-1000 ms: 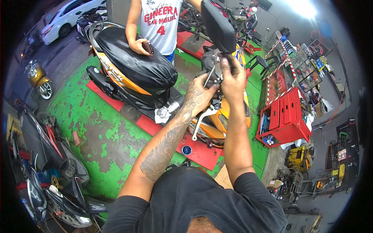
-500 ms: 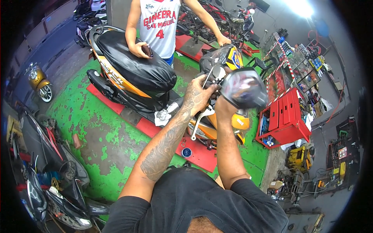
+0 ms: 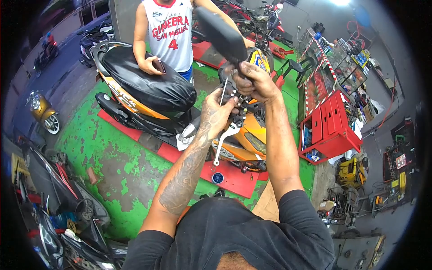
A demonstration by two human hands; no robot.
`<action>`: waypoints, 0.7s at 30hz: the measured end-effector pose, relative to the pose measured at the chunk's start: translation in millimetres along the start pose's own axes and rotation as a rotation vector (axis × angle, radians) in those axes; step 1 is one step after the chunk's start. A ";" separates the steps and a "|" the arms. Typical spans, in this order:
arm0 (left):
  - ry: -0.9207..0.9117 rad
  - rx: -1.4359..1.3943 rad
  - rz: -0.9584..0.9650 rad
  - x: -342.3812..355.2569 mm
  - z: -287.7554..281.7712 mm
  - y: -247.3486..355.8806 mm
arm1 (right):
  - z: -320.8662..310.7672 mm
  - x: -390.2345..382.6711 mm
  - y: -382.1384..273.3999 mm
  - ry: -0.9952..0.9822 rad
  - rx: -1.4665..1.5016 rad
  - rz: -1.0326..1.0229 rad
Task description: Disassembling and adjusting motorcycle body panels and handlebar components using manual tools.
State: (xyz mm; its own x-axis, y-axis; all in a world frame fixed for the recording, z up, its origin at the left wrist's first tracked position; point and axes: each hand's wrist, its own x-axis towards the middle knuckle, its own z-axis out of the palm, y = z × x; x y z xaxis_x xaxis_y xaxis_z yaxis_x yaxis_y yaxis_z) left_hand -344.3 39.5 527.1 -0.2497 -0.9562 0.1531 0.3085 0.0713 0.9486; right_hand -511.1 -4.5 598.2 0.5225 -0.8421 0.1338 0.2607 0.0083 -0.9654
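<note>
My right hand (image 3: 262,84) is closed round the stem of a black side mirror (image 3: 220,36), its dark housing raised above the handlebar. Close by on the left, my left hand (image 3: 215,111) is at the handlebar, its fingers closed on a thin silver tool (image 3: 223,92) that points upward; its exact kind I cannot make out. A silver brake lever (image 3: 220,146) hangs below the hands. Both hands are over the front of an orange and black scooter (image 3: 249,139), whose black seat (image 3: 150,74) lies to the left. The mirror's mount is partly hidden by my fingers.
Across the scooter stands a person in a white jersey (image 3: 170,38), a phone (image 3: 159,65) in one hand. A red tool cabinet (image 3: 330,126) is at the right. A blue round container (image 3: 217,177) sits on the red platform (image 3: 238,184). Other motorcycles (image 3: 67,189) crowd the left.
My right hand has rolled the mirror up and leftward, so its dark back now shows instead of its glass. My left hand has shifted slightly left and down, still with the silver tool.
</note>
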 end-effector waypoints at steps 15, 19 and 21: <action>-0.015 0.067 0.126 8.5 -7.0 0.9 | 95.1 -36.2 55.7 0.797 -0.369 -0.653; -0.038 -0.076 0.044 5.8 -3.9 -4.1 | 75.7 -35.9 56.9 0.945 -0.480 -0.595; -0.055 -0.107 0.082 7.2 -3.0 -8.2 | 75.7 -27.8 64.9 0.861 -0.271 -0.698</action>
State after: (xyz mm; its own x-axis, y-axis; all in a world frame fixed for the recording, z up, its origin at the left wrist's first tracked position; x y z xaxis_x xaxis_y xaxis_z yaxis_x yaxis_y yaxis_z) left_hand -345.9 31.1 519.7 -0.2688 -0.9311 0.2467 0.4256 0.1149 0.8976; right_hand -447.2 60.2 548.8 -0.4253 -0.7081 0.5636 0.0375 -0.6360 -0.7708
